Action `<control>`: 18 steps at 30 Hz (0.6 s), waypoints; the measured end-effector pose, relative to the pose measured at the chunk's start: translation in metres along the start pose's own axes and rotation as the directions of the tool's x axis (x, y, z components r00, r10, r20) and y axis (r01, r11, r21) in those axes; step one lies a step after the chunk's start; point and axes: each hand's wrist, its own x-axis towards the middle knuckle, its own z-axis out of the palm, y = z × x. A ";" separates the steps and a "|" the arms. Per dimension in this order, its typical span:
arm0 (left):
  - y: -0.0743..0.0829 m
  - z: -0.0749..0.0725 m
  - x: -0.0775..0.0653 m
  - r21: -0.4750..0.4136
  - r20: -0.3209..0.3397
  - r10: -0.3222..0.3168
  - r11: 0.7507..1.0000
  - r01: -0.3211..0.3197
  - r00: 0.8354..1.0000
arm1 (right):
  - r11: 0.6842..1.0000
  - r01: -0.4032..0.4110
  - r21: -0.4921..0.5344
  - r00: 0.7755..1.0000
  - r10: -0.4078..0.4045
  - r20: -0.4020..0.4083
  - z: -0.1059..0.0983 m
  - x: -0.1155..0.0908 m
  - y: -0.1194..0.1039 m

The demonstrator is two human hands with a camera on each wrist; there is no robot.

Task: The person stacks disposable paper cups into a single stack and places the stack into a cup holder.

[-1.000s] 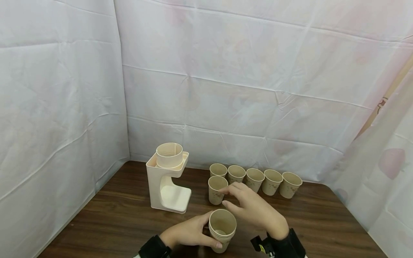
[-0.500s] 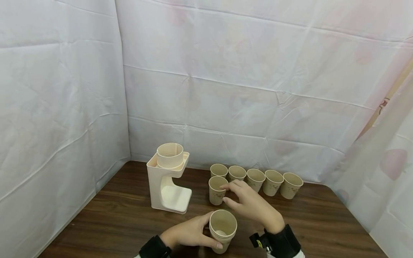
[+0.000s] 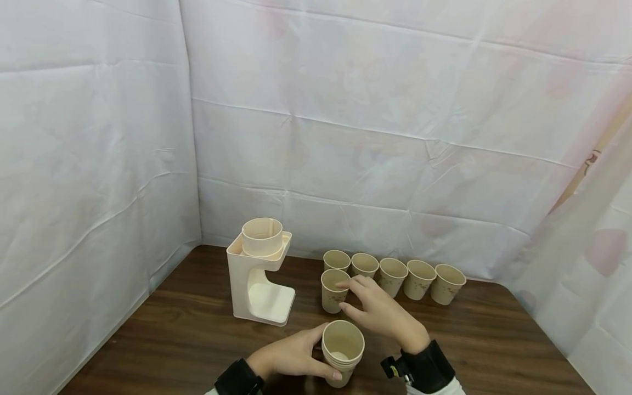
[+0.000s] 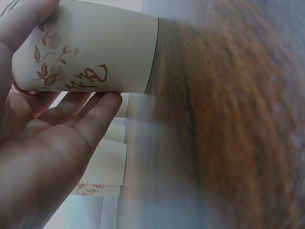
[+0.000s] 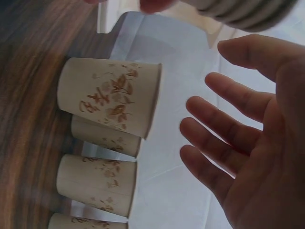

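My left hand (image 3: 296, 354) grips a small stack of beige paper cups (image 3: 343, 351) near the front of the table, thumb on the near side. In the left wrist view, the outermost cup (image 4: 100, 47) shows a brown leaf-and-flower print and stands on the wood. My right hand (image 3: 382, 312) hovers just beyond the stack, fingers extended and holding nothing. Nearest to it is a single paper cup (image 3: 332, 299), upright in front of the back row. The right wrist view shows spread fingers (image 5: 224, 138) apart from that cup (image 5: 109, 98).
Several more paper cups (image 3: 448, 286) stand upright in a row at the back of the table. To the left is a cream C-shaped stand (image 3: 239, 285) with a round open cup-like part (image 3: 261, 244) on top. White cloth walls (image 3: 345, 137) enclose the dark wooden table (image 3: 173, 340).
The right wrist and forearm have shifted slightly left and forward, with the fingers still near the single cup. The left hand keeps its grip on the stack. The head view has shifted a little.
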 end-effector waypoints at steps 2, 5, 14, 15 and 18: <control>-0.001 -0.001 0.000 0.006 0.001 0.002 1.000 -0.002 1.000 | 1.000 0.000 -0.006 1.000 0.000 -0.005 0.003 0.001 0.003; -0.002 -0.001 0.000 -0.007 0.003 0.010 1.000 -0.010 1.000 | 1.000 -0.008 -0.007 1.000 0.008 -0.015 0.007 0.002 0.008; -0.002 0.000 0.001 -0.060 0.018 0.010 0.998 -0.009 1.000 | 1.000 0.012 -0.025 0.998 -0.014 -0.067 0.013 0.011 0.020; -0.002 -0.001 0.001 -0.069 0.021 0.008 0.998 -0.007 1.000 | 0.999 0.008 -0.032 0.997 -0.011 -0.071 0.014 0.013 0.020; -0.002 -0.001 0.001 -0.074 0.026 0.001 0.997 0.001 1.000 | 0.998 -0.006 -0.061 0.996 0.000 -0.085 0.018 0.018 0.023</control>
